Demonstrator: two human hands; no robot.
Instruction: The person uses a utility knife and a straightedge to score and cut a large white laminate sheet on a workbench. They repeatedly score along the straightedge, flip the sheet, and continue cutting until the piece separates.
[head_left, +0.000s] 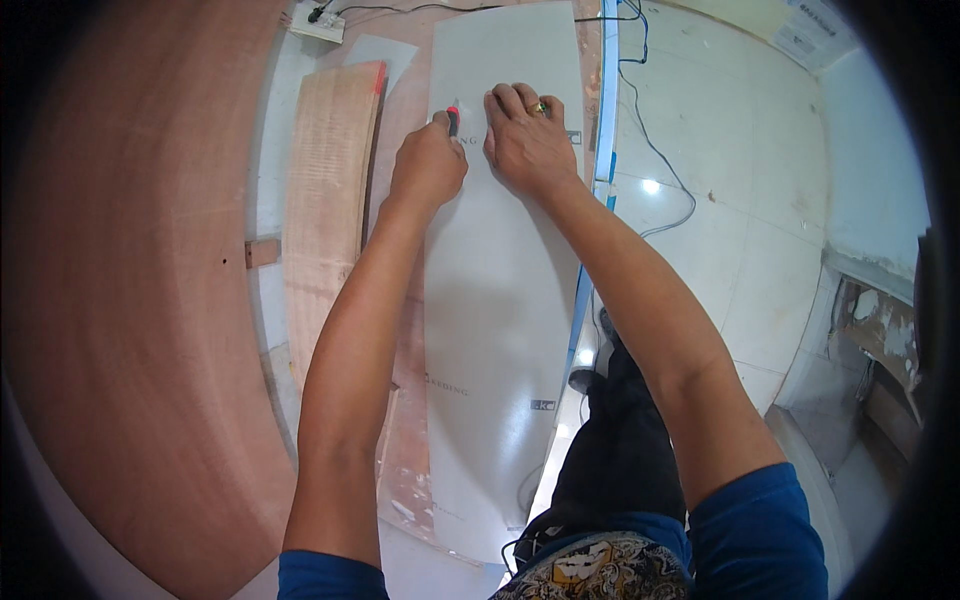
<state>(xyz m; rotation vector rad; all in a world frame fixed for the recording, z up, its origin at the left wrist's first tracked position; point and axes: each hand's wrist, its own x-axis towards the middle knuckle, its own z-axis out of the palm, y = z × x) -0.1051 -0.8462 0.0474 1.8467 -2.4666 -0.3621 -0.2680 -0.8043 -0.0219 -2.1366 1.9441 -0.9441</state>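
Observation:
A long, glossy light-grey sheet (490, 290) with small dark print lies lengthwise before me. My left hand (428, 165) is closed around a red and black utility knife (453, 119), near the sheet's far left edge. The knife's tip points away from me; whether the blade touches the sheet I cannot tell. My right hand (530, 140), with a ring on one finger, presses on the sheet just right of the knife. Its fingers are spread and slightly bent, holding nothing.
Left of the sheet lie a narrow wooden board (325, 180) with a red end and a large brown wood panel (150, 270). A white power strip (317, 20) sits at the far left. Black cable (665, 160) trails over the tiled floor (740, 200) on the right.

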